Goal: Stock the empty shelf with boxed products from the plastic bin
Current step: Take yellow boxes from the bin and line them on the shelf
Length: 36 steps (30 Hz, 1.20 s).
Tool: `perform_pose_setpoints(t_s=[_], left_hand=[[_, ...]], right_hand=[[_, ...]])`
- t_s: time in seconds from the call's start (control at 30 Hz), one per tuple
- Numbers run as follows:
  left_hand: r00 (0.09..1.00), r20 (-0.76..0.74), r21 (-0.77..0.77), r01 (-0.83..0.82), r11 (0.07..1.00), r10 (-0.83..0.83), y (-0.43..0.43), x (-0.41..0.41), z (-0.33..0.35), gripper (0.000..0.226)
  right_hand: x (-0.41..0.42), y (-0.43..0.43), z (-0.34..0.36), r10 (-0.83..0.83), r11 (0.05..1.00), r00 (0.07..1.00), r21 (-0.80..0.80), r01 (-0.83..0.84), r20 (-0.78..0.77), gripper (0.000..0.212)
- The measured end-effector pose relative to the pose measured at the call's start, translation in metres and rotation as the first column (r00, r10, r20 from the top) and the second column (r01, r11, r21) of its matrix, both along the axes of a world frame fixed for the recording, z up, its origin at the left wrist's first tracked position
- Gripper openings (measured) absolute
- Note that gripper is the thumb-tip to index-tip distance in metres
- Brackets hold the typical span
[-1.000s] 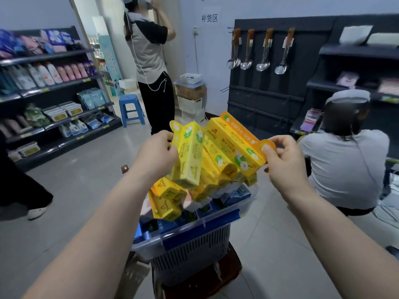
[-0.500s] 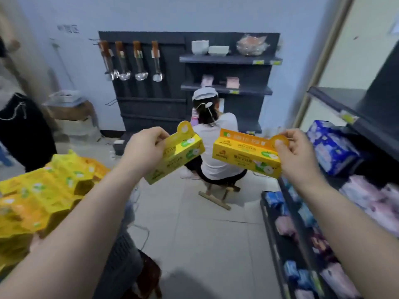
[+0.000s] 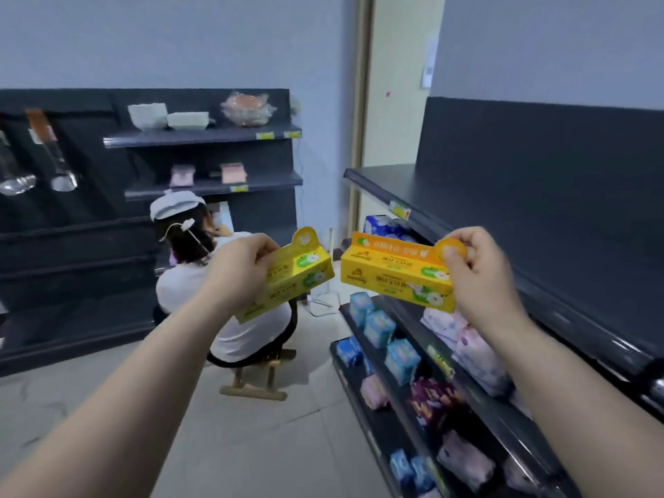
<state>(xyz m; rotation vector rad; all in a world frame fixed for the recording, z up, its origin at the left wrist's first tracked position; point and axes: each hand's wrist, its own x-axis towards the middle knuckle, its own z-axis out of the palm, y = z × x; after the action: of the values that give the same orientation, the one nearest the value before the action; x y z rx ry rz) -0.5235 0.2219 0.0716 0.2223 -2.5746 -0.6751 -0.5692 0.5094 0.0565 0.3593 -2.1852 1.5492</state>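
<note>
My left hand (image 3: 237,271) grips a yellow box (image 3: 291,278) with green apple prints, held tilted in mid-air. An orange-yellow box (image 3: 391,271) of the same kind hangs from its round tab, pinched by my right hand (image 3: 478,271). Both boxes float in front of me, a small gap between them. To the right runs a dark empty shelf (image 3: 467,206) at about chest height, bare on top. The plastic bin is out of view.
Below the empty shelf, lower shelves (image 3: 406,397) hold blue, pink and purple packets. A person (image 3: 215,303) in a white cap sits on a wooden stool (image 3: 255,382) straight ahead, facing another dark rack (image 3: 201,138) with bowls. Ladles (image 3: 54,156) hang at the left.
My view has swung right, away from the bin of yellow boxes, which has left the frame. Both hands carried their boxes along, and the empty shelf now fills the right side.
</note>
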Motion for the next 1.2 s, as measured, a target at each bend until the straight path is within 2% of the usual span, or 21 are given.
perform_pose_setpoints(t_s=[0.1, 0.27, 0.57, 1.0, 1.2], left_hand=[[0.998, -0.019, -0.03, 0.06, 0.998, -0.06, 0.001, -0.067, 0.006, 0.018], [0.986, -0.013, -0.036, 0.165, 0.986, -0.165, -0.01, -0.183, 0.013, 0.019], [0.973, 0.02, -0.144, 0.231, 0.962, -0.23, -0.031, -0.323, 0.016, 0.024], [0.948, 0.035, -0.131, 0.318, 0.939, -0.316, 0.006, -0.472, 0.012, 0.025], [0.939, -0.01, -0.163, 0.338, 0.927, -0.344, 0.037, -0.538, 0.012, 0.025]], right_hand=[[-0.04, 0.009, 0.012, -0.095, 0.995, 0.995, 0.008, 0.095, -0.013, 0.016], [-0.116, 0.014, 0.019, -0.272, 0.96, 0.961, -0.058, 0.274, 0.048, 0.009], [-0.223, 0.003, 0.011, -0.461, 0.872, 0.878, -0.121, 0.475, 0.126, 0.017], [-0.344, 0.016, 0.027, -0.553, 0.82, 0.818, -0.07, 0.569, 0.159, 0.018], [-0.398, 0.023, 0.03, -0.513, 0.849, 0.833, -0.021, 0.528, 0.207, 0.011]])
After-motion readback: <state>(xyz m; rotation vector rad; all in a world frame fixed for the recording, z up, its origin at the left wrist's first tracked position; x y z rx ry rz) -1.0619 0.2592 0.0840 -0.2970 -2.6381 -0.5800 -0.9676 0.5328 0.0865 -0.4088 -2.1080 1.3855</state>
